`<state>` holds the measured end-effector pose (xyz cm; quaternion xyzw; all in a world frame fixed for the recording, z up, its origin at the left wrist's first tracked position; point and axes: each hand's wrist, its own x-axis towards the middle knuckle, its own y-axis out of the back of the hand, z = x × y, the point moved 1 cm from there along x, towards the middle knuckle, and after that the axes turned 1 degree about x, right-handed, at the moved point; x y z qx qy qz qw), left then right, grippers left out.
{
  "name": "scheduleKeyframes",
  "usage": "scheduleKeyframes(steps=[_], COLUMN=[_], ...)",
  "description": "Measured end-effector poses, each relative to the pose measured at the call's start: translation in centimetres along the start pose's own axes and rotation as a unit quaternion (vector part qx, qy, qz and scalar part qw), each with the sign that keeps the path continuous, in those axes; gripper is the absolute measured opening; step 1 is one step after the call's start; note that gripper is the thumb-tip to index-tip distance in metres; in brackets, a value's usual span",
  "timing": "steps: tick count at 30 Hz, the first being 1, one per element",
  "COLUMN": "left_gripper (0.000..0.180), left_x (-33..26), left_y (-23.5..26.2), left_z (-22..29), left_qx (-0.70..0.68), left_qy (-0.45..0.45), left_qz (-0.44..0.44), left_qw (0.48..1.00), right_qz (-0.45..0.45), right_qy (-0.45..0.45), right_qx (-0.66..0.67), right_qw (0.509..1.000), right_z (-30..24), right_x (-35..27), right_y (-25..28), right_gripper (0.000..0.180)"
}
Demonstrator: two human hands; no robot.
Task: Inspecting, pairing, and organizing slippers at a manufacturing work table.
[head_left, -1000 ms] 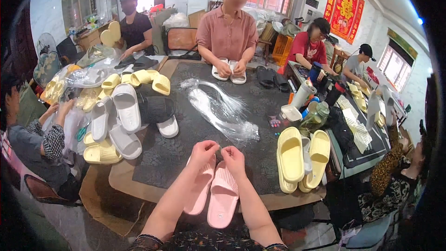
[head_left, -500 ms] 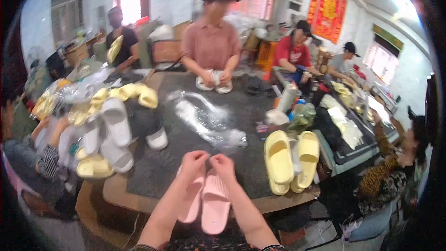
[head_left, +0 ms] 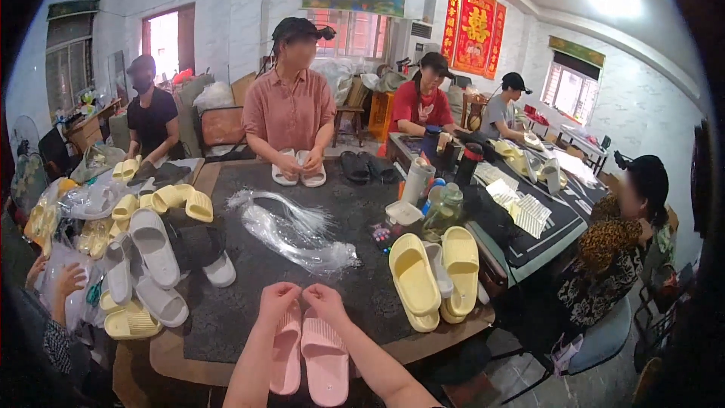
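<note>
A pair of pink slide slippers lies side by side at the near table edge: a left slipper (head_left: 285, 369) and a right slipper (head_left: 326, 374), ribbed straps away from me. Over their far ends, my left hand (head_left: 278, 306) and my right hand (head_left: 326, 306) almost touch, each in a pinch. Whatever the fingertips hold is too small or hidden to make out. Beyond them a bundle of clear plastic strands (head_left: 294, 230) spreads over the dark mat (head_left: 249, 317).
Grey slippers (head_left: 155, 245) and yellow slippers (head_left: 132, 323) pile up on the left. Another yellow pair (head_left: 414, 279) stands to the right, near a clear bottle (head_left: 445, 208) and a white tub (head_left: 404, 213). Across the table a person (head_left: 291, 113) handles white slippers (head_left: 298, 170); several others sit around.
My view has turned right and up, so the scene sits further left and lower. Both hands stay pinched together above the pink slippers.
</note>
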<state>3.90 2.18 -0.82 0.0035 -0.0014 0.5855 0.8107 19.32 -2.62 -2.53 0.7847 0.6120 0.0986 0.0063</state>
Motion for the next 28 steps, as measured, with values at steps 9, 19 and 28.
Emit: scheduleKeyframes(steps=[9, 19, 28], left_gripper=[0.014, 0.016, 0.016], left_x=[-0.1, 0.0, 0.9], left_y=[0.1, 0.2, 0.6], left_z=[0.8, 0.0, -1.5], left_qx=[-0.005, 0.023, 0.078], left_qy=[0.048, -0.007, 0.006], left_qz=[0.008, 0.008, -0.035], left_qw=[0.999, 1.0, 0.996], right_qz=[-0.014, -0.014, -0.022], right_qy=[-0.003, -0.017, -0.043], right_qx=[0.057, 0.034, -0.002], right_qw=[0.998, 0.999, 0.999], right_z=[0.9, -0.1, -0.9], right_x=[0.2, 0.1, -0.1], right_y=[-0.1, 0.1, 0.2], right_gripper=[0.014, 0.02, 0.018])
